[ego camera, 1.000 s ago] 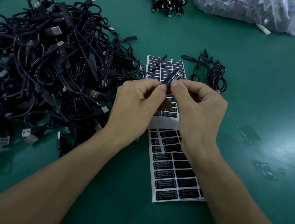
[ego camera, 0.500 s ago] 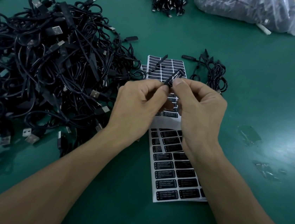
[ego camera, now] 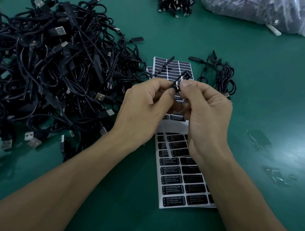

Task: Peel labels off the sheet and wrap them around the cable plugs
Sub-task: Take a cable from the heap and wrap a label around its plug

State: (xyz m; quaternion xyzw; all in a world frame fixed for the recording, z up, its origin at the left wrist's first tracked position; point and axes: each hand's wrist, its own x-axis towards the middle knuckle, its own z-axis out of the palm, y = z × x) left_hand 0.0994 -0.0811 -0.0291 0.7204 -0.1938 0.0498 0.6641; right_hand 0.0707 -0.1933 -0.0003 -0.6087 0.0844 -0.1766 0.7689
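Note:
A slim black cable plug [ego camera: 182,79] with a black label bearing white print stuck along it is held up above the table centre. My left hand [ego camera: 144,110] pinches its lower end between thumb and forefinger. My right hand [ego camera: 205,113] pinches it from the right, thumb pressing on the label. Below the hands lies a white sheet of black labels [ego camera: 181,175], partly hidden by my right wrist. A second label sheet [ego camera: 174,68] lies beyond the hands.
A big tangled heap of black USB cables [ego camera: 44,76] fills the left of the green table [ego camera: 266,80]. A small coiled cable bundle [ego camera: 222,77] lies right of the far sheet. At the back are more cables [ego camera: 172,0] and a plastic bag [ego camera: 255,7].
The plug has been turned slightly between my fingers and the label is pressed closer around it. Both hands stay in the same place.

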